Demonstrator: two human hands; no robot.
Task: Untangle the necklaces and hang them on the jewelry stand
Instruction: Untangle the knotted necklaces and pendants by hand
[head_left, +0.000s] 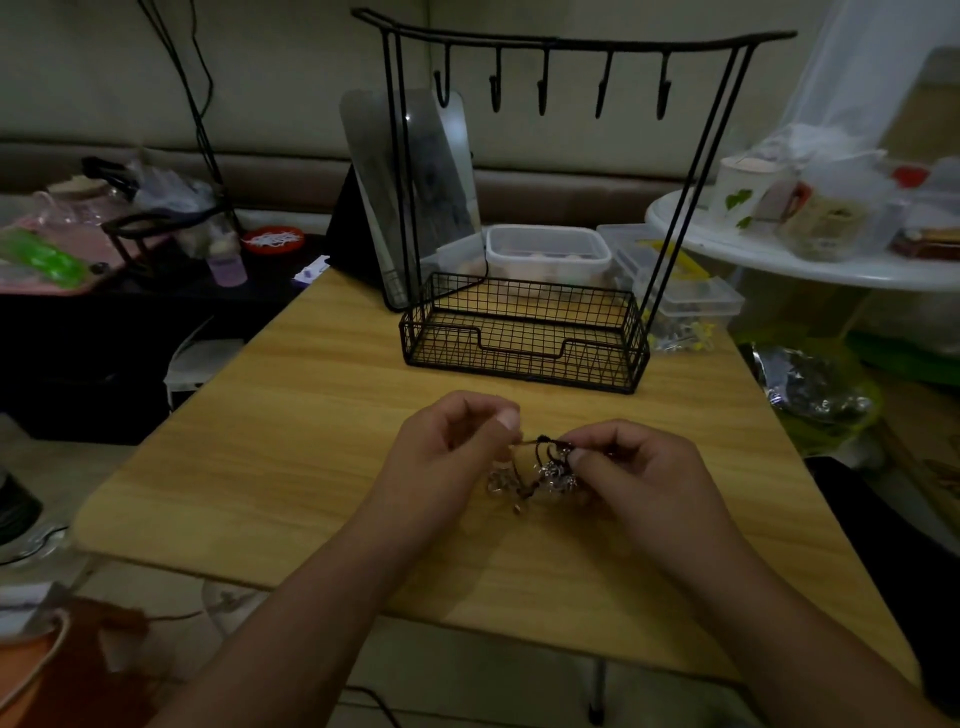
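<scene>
— Both forearms are coming in over the near edge of the table (291, 467). What are the hands doing w/ the necklaces?

— Left hand (447, 457) is pinching a thin cord end btwn thumb & fingers; right hand (639, 467) is pinching the dark knot, fingers curled round it. The necklaces (540, 470) are sitting in one tangled clump btwn the two hands, approx mid-table, toward the near edge. Can't tell if the clump is touching the wood or hanging just above it.

— Anything hanging on the stand?

— No. The jewelry stand (524, 332) is standing toward the far edge, all five hooks (543, 88) bare, wire basket at its base looking empty too.

— So progress?

— Early, I'd say. Untangling is underway, nothing separated as far as I can see. Left to do: freeing each strand, then hanging every one. Dim light, so I can't count the strands.
</scene>
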